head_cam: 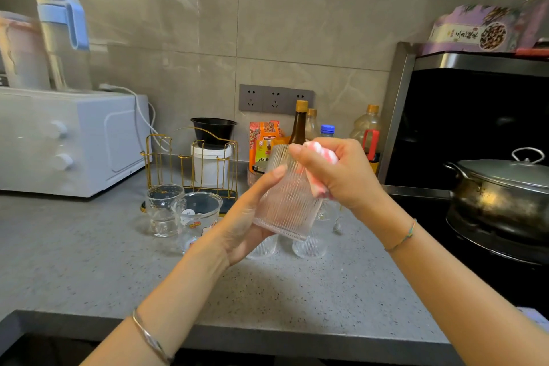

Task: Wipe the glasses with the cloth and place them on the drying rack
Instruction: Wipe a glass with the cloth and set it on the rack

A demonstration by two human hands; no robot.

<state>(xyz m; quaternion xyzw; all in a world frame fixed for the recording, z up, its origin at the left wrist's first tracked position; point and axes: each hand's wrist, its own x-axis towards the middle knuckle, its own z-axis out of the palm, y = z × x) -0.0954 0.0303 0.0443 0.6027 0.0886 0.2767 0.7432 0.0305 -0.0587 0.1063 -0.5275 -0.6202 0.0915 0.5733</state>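
Observation:
My left hand (249, 217) grips a clear ribbed glass (286, 202), tilted in the air above the grey counter (89, 261). My right hand (341, 175) holds a bunched pink-and-white cloth (322, 151) pressed against the glass's upper right side. Below the held glass stand more ribbed glasses (310, 246), partly hidden by my hands. Two other clear glasses (163, 211) stand to the left, one with a printed picture (197, 217). Behind them is the gold wire drying rack (190, 163), with no glasses on its prongs.
A white microwave (68, 140) sits at the left with a blue jug (64, 36) on top. A white tub with a black bowl (212, 157), bottles (300, 125) and packets line the wall. A lidded pot (502, 196) stands on the black hob at right.

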